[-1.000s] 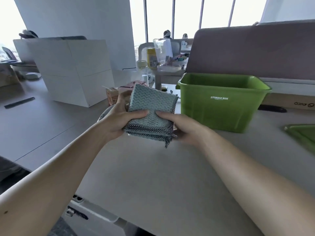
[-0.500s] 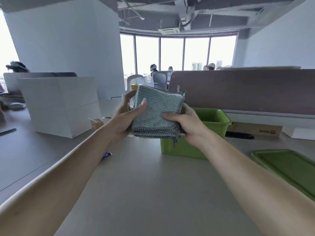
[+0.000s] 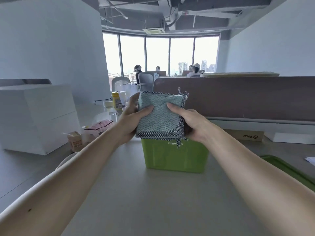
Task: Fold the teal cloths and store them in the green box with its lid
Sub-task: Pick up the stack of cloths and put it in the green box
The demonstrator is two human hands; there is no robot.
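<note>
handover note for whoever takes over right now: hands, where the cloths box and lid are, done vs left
The left hand grips the left edge of the stack of folded teal woven cloths, thumb on front.
The right hand grips its right edge, thumb on front.
The stack is in the air, hiding the near rim of the green plastic storage box.
The flat green plastic lid lies on the grey table, right of the box.
Done: cloths folded, stacked.
Left: lower stack into box, fit lid. Box's inside is hidden.
</note>
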